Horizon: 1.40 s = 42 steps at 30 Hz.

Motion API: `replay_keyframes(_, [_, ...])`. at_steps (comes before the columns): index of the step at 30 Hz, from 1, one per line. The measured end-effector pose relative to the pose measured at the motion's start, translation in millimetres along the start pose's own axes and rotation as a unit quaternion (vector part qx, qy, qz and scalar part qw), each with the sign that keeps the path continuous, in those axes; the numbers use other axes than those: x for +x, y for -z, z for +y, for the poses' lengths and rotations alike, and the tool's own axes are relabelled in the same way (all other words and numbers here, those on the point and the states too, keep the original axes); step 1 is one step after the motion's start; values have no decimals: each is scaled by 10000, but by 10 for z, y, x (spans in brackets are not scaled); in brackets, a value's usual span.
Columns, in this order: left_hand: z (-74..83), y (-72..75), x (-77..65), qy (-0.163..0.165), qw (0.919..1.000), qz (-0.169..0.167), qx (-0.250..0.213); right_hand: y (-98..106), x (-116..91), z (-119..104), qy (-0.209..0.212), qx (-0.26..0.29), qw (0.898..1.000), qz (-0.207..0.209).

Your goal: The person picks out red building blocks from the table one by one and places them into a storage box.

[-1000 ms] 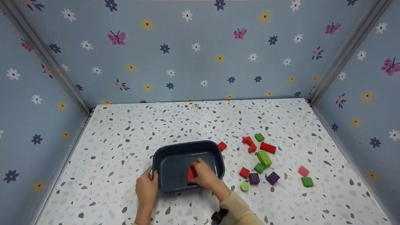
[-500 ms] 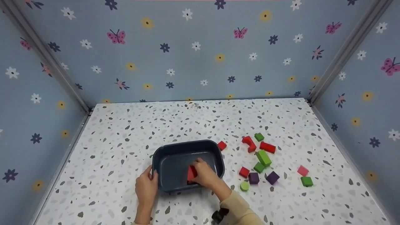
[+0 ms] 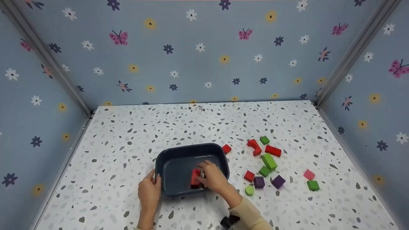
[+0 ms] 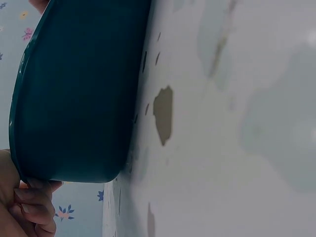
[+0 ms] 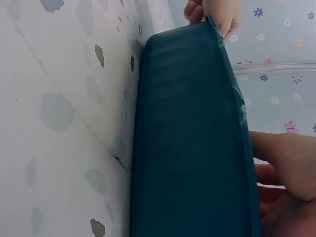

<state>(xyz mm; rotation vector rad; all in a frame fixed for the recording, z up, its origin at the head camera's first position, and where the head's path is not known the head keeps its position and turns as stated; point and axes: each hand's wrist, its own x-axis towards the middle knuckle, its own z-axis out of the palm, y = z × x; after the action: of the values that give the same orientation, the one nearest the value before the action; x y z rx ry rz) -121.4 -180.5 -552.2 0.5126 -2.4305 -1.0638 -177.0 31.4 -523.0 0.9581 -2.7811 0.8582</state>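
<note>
A dark blue-grey plastic tub (image 3: pixel 166 188) sits on the speckled table. My left hand (image 3: pixel 149 191) grips its left rim between thumb and fingers; the left wrist view shows those curled fingers (image 4: pixel 37 210) at the tub's corner. Inside the tub, a red toy block (image 3: pixel 195 179) stands near the front wall. Right beside it is my right hand (image 3: pixel 217 179), the thumb overlapping the block's edge and the fingers loosened from it. In the right wrist view, the tub wall (image 5: pixel 192 128) hides the block and the fingertips.
Several loose blocks lie to the right: a red cube (image 3: pixel 226 149) by the tub's corner, a red arch (image 3: pixel 254 147), a red cylinder (image 3: pixel 273 150), a light green block (image 3: pixel 269 161), purple cubes (image 3: pixel 278 181) and a pink block (image 3: pixel 309 174). Flowered walls (image 3: pixel 204 64) enclose the table.
My right hand has loosened from the red block and shifted slightly right, so more of the block shows. The left hand and the tub have stayed put.
</note>
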Motion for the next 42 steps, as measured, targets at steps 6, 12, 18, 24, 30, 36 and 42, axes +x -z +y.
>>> replay_keyframes(6, [-1, -2, -3, -26, 10000, 71, -17, 95, -58, -2, 50, 469, 9985, 291])
replay_keyframes(12, [-7, -6, 4, 21, 10000, 46, -7, 207, -147, 38, 238, 734, 9933, 860])
replay_keyframes(18, [-9, 0, 5, -37, 10000, 78, -5, 334, -244, 90, 188, 922, 9891, 1132])
replay_keyframes(24, [-3, 4, -3, 15, 10000, 24, -40, 448, -355, 209, 220, 896, 9861, 1381])
replay_keyframes(30, [-3, -2, -7, 8, 10000, -1, -27, 563, -457, 355, -152, 710, 9891, 1278])
replay_keyframes(36, [-1, 5, -12, 20, 10000, -14, -69, 635, -533, 489, -461, 529, 9910, 1137])
replay_keyframes(42, [2, 2, -10, 19, 9999, -13, -123, 696, -584, 595, -544, 446, 9915, 1092])
